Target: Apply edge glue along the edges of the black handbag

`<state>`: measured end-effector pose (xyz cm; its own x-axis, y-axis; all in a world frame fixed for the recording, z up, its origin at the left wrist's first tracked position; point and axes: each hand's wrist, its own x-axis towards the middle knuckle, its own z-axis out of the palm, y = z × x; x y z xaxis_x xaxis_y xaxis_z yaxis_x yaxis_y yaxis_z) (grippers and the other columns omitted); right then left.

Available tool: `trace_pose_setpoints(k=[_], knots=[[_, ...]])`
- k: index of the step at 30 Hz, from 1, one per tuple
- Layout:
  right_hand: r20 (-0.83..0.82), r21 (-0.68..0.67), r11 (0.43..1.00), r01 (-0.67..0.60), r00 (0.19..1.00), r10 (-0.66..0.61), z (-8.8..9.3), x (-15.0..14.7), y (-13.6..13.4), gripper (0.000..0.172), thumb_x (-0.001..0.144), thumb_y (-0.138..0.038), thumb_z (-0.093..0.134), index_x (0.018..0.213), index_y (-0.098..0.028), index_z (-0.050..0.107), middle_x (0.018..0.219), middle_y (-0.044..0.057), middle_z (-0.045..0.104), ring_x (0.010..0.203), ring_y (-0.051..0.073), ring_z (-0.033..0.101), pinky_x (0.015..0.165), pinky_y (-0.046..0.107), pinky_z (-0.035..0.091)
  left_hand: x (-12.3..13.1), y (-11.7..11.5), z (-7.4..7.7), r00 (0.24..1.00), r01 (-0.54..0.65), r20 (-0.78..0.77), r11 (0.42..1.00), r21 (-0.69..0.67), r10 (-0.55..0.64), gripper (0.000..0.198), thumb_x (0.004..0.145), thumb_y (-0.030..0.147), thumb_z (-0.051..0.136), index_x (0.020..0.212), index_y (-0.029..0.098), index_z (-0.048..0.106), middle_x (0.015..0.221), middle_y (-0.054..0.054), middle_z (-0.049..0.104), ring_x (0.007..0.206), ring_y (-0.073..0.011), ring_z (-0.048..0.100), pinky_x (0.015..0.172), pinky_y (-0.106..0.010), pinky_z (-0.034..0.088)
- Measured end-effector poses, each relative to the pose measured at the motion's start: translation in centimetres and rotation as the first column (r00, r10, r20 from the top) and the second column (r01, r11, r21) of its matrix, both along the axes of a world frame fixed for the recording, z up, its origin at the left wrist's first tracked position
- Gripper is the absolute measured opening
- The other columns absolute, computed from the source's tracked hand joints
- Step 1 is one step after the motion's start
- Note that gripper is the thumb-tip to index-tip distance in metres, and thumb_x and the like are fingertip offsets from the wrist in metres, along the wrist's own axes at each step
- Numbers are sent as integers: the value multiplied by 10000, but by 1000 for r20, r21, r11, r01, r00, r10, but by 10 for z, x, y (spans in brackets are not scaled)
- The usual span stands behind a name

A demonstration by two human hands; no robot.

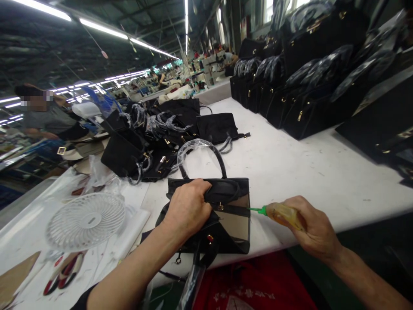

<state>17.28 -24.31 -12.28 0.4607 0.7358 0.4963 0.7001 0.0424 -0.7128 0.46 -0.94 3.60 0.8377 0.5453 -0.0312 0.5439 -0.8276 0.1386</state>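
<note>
A black handbag (pixel 234 185) lies at the table's front edge, its beige inside showing on the right and one plastic-wrapped handle standing up behind it. My left hand (pixel 190 204) is closed on the bag's upper part, fingers curled over the black material. In my right hand (pixel 314 228) is a squeeze bottle (pixel 282 214) of amber liquid with a green nozzle. The thin green tip points left and reaches the bag's right edge; whether it touches cannot be made out. Gold-coloured fittings show on the bag's front.
A white fan (pixel 87 220) stands at left, with red-handled pliers or cutters (pixel 66 272) before it. Black bags (pixel 122 150) are heaped behind the work, and rows of finished-looking bags (pixel 303 112) stand at right on the white table (pixel 290 172). A person (pixel 48 112) is at far left.
</note>
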Motion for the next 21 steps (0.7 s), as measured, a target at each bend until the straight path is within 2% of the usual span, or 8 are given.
trace_pose_setpoints(k=[3, 8, 12, 16, 21], knots=[[-50, -80, 995, -59, 997, 55, 2, 0, 1, 65, 993, -262, 564, 1056, -255, 578, 897, 17, 622, 719, 158, 630, 623, 288, 499, 5, -3, 0, 999, 0, -42, 998, 67, 3, 151, 715, 99, 512, 750, 195, 623, 894, -53, 712, 878, -267, 695, 735, -350, 466], [-4, -69, 997, 21, 1000, -21, 4, 1, 3, 89, 976, -277, 557, 1059, -246, 571, 912, 28, 631, 743, 185, 631, 639, 320, 489, 8, -6, -1, 998, -32, -44, 992, 122, 37, 191, 694, 114, 506, 786, 198, 651, 924, -66, 730, 901, -297, 707, 743, -376, 497], [-138, -193, 981, 1, 990, -29, 1, 4, 2, 141, 979, -382, 563, 1001, -244, 569, 863, 25, 631, 708, 203, 622, 611, 340, 479, 8, -8, -2, 997, -41, -56, 991, 126, 49, 230, 678, 111, 506, 823, 193, 664, 949, -71, 735, 900, -303, 711, 748, -388, 516], [-174, -178, 982, 65, 980, -97, -4, 6, 4, 197, 953, -431, 580, 1026, -248, 575, 900, 32, 653, 784, 235, 641, 673, 362, 493, 7, -8, -2, 999, -30, -33, 993, 115, 34, 186, 693, 117, 509, 795, 194, 644, 933, -64, 730, 882, -294, 710, 734, -383, 522], [-229, -194, 980, 53, 968, -98, -2, 6, -3, 233, 961, -481, 580, 1004, -253, 589, 889, 27, 671, 789, 226, 654, 658, 331, 516, 1, -10, -3, 1000, -15, -6, 997, 71, 16, 168, 702, 101, 517, 782, 184, 639, 902, -69, 715, 859, -290, 705, 722, -381, 523]])
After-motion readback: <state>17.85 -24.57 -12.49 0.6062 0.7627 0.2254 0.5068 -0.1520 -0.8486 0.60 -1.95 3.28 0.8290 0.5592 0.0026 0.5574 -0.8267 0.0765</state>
